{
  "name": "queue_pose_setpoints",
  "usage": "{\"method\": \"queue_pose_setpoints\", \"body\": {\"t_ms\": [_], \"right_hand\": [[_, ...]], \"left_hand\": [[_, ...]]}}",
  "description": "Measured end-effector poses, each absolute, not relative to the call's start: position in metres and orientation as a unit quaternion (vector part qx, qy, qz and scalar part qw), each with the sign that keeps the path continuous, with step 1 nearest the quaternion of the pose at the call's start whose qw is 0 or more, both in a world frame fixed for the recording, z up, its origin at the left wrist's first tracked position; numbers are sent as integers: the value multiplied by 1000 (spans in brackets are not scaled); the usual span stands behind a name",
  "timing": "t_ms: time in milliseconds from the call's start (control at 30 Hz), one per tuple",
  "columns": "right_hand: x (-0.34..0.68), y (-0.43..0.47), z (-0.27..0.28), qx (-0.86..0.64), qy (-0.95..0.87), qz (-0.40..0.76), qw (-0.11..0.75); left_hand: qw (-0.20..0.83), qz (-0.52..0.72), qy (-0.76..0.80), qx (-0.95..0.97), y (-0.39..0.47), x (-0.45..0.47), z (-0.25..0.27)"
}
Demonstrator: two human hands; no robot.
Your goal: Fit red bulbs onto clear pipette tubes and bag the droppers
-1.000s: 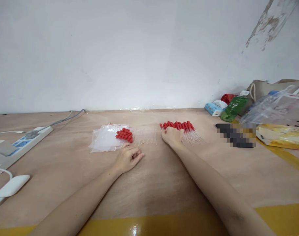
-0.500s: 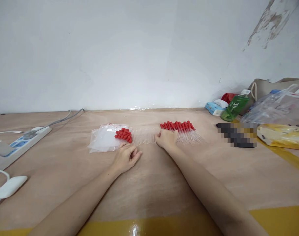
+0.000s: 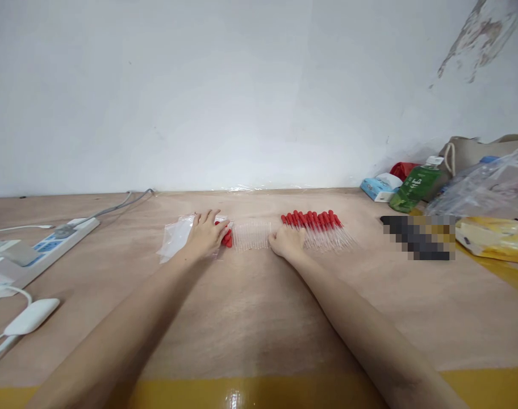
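Note:
My left hand (image 3: 205, 233) reaches over a pile of red rubber dropper bulbs (image 3: 227, 237), its fingers spread. It partly covers the bulbs and the clear zip bags (image 3: 174, 238) beneath. To its right lies a row of thin clear dropper tubes (image 3: 253, 236), side by side. At the right end of that row my right hand (image 3: 287, 241) rests with curled fingers, its thumb side at the last tube. What its fingers hold, if anything, is hidden. Just beyond it lie droppers with red bulbs fitted (image 3: 314, 221), their clear stems fanned toward the lower right.
A white power strip (image 3: 67, 244) with plugs and cables lies at the left. At the right are a blue tissue pack (image 3: 376, 189), a green pouch (image 3: 416, 184), a partly pixelated dark object (image 3: 393, 222), plastic bags (image 3: 476, 182) and a yellow packet (image 3: 497, 238).
My left hand has moved forward and slightly left onto the red bulbs, its fingers opening from a curl. My right hand stays at the end of the tube row. The view has shifted slightly.

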State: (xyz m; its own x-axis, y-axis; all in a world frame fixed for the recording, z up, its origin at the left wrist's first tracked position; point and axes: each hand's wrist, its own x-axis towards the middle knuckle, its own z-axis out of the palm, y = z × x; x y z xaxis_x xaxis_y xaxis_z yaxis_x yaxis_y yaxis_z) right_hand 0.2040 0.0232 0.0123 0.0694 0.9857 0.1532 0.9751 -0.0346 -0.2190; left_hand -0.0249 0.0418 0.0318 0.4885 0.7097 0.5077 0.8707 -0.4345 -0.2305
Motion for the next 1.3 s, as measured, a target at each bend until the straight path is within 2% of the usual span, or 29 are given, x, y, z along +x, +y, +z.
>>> {"method": "queue_pose_setpoints", "body": {"t_ms": [133,300,500,567,667,767,867,1033,1300], "right_hand": [[205,24,11,-710,-692,10,129],[205,25,7,-704,-698,5,133],[207,25,14,-705,-696,18,137],[211,26,21,-716,-678,34,164],[222,25,28,-705,-661,69,247],[238,17,23,-618,-700,72,351],[252,-3,9,-499,-767,46,400],[259,-37,-10,-444,-807,-6,389],[254,-44,-10,-410,-825,-38,386]], "left_hand": [[238,-141,-458,-845,49,-22,29],[207,-172,-455,-849,49,-23,31],[110,-338,-438,-826,27,-11,36],[46,-379,-425,-820,10,2,33],[-83,-349,-409,-839,-16,25,22],[-166,-336,-410,-831,-31,42,9],[-224,-340,-418,-812,-35,49,0],[-228,-346,-421,-807,-36,48,-1],[-100,-343,-421,-834,-37,48,2]]}}
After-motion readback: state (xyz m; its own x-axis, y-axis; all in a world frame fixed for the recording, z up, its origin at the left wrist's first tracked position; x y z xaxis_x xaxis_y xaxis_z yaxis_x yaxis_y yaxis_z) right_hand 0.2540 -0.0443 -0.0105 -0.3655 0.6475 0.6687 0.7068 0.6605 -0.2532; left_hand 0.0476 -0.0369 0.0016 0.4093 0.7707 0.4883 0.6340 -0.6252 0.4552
